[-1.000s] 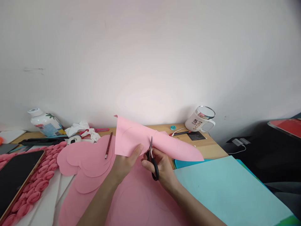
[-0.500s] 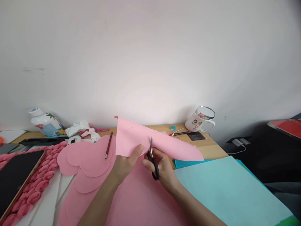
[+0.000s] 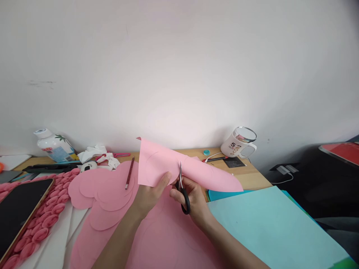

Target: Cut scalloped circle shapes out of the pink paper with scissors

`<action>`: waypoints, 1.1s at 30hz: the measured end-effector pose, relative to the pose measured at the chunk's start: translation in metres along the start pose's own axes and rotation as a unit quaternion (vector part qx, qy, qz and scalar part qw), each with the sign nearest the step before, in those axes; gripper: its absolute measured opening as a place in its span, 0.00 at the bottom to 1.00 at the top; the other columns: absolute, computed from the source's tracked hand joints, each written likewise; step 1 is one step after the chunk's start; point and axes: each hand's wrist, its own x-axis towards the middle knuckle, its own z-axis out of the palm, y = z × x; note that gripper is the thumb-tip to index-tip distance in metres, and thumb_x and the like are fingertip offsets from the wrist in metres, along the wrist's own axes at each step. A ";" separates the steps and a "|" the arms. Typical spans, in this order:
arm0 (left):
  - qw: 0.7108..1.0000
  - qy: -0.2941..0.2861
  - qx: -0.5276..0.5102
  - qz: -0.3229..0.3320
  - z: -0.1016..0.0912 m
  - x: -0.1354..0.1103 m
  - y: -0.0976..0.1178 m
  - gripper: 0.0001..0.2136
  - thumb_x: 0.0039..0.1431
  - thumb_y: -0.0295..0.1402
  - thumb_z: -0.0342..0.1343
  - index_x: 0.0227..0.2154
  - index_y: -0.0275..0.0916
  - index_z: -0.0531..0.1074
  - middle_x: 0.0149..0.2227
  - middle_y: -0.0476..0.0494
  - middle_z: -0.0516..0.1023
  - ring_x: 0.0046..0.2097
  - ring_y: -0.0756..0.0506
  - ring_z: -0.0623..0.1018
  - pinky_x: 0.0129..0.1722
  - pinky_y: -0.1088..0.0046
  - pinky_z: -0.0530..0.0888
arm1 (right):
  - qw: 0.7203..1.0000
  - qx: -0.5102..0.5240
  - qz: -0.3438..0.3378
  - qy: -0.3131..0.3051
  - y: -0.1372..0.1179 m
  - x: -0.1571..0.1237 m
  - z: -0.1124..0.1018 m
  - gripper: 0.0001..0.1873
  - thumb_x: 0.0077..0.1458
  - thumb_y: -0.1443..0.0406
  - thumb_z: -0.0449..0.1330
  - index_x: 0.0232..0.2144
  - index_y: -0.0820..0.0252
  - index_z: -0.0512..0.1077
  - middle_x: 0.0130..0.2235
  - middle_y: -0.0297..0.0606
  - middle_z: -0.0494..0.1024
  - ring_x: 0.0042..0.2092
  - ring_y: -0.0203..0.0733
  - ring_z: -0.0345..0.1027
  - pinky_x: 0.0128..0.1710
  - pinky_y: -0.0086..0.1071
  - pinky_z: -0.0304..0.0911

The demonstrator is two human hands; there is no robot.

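A pink paper sheet [image 3: 159, 162] with faint curved pencil lines is held up over the desk, its right part curling away. My left hand [image 3: 151, 194] pinches its lower edge, thumb in front and the other fingers hidden behind. Black-handled scissors [image 3: 185, 200] are gripped in my right hand [image 3: 196, 200], blades pointing up at a cut in the paper. Below and to the left lie overlapping pink paper circles [image 3: 112, 190], with a dark red pencil [image 3: 129, 172] resting on them. More pink paper [image 3: 162, 239] with drawn circles lies under my forearms.
Light blue paper [image 3: 269, 224] lies at the right. A white mug [image 3: 238, 144] stands at the back right beside a black card [image 3: 234, 161]. On the left are a phone [image 3: 22, 213], a pink braided mat [image 3: 49, 220], crumpled tissue [image 3: 92, 152] and a white bottle [image 3: 54, 145].
The scissor blades have drawn slightly closer together at the cut. Both hands and the paper stay almost in the same place.
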 end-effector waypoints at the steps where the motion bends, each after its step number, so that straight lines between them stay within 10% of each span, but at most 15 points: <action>1: 1.000 -0.002 0.000 -0.001 0.000 0.000 0.000 0.21 0.49 0.36 0.58 0.47 0.41 0.67 0.48 0.42 0.73 0.55 0.40 0.66 0.53 0.64 0.65 | 1.000 0.002 0.002 0.000 0.001 0.000 0.000 0.16 0.41 0.56 0.64 0.22 0.58 0.62 0.22 0.28 0.58 0.24 0.33 0.49 0.23 0.28 0.48; 33: 1.000 -0.008 0.014 -0.013 -0.005 0.002 0.008 0.14 0.50 0.41 0.55 0.39 0.41 0.70 0.35 0.45 0.75 0.42 0.42 0.72 0.44 0.65 0.70 | 1.000 -0.004 0.022 0.010 0.000 -0.002 0.000 0.14 0.40 0.58 0.65 0.20 0.59 0.65 0.17 0.27 0.62 0.19 0.32 0.53 0.20 0.27 0.51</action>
